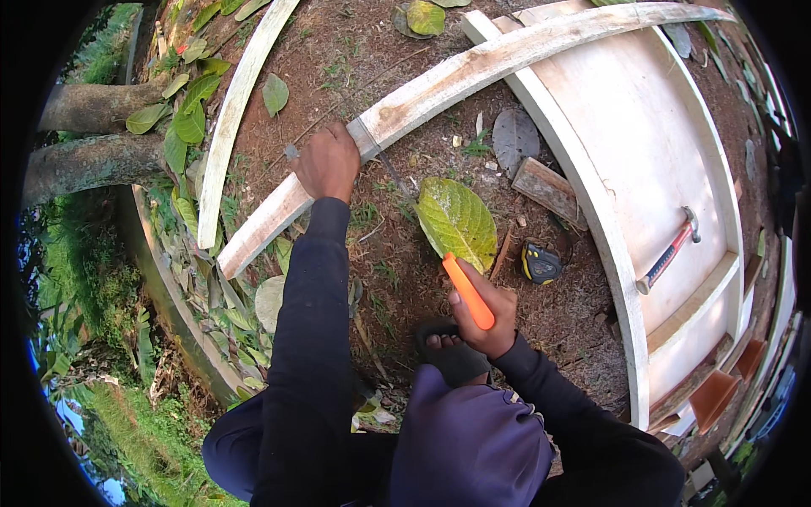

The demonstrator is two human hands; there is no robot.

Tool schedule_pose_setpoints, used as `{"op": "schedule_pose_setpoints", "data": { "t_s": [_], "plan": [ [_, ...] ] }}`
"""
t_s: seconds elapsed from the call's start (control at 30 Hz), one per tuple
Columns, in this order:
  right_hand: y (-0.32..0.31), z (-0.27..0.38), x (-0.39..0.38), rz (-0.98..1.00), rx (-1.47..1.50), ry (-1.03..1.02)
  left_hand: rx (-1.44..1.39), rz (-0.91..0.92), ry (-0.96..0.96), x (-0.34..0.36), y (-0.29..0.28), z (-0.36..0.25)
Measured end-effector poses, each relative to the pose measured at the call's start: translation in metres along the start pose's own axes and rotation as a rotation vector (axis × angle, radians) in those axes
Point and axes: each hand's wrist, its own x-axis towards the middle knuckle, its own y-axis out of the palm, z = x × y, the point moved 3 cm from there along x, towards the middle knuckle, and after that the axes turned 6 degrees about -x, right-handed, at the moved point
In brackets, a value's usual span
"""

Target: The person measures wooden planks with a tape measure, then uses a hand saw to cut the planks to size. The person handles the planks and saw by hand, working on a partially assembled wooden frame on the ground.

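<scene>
My left hand (325, 165) grips a long whitish wooden batten (456, 76) that lies diagonally, its upper part over a white wooden frame (617, 127). In my right hand (490, 325) is a handsaw by its orange handle (463, 283); the thin blade (397, 177) reaches up to the batten just right of my left hand. Below the blade lies a large yellow-green leaf (456, 220). A black-and-yellow tape measure (541, 263) is on the soil beside my right hand. A hammer (676, 245) rests inside the frame.
A second batten (242, 101) lies at upper left, near tree trunks (97, 169) and a low edge (182, 308) bordering greenery. A short wood offcut (545, 190) lies by the frame. Brown pieces (710, 401) are at lower right. My sandalled foot (441, 345) is below the saw.
</scene>
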Motion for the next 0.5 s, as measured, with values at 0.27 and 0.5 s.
{"op": "schedule_pose_setpoints", "data": {
  "t_s": [0.27, 0.5],
  "plan": [
    [0.029, 0.015, 0.068, -0.036, 0.05, -0.007, -0.036, 0.019, -0.018, 0.001, -0.015, -0.004],
    [0.027, 0.023, 0.079, -0.003, 0.051, 0.085, -0.048, 0.001, -0.004, 0.0, -0.007, -0.004]
  ]
}}
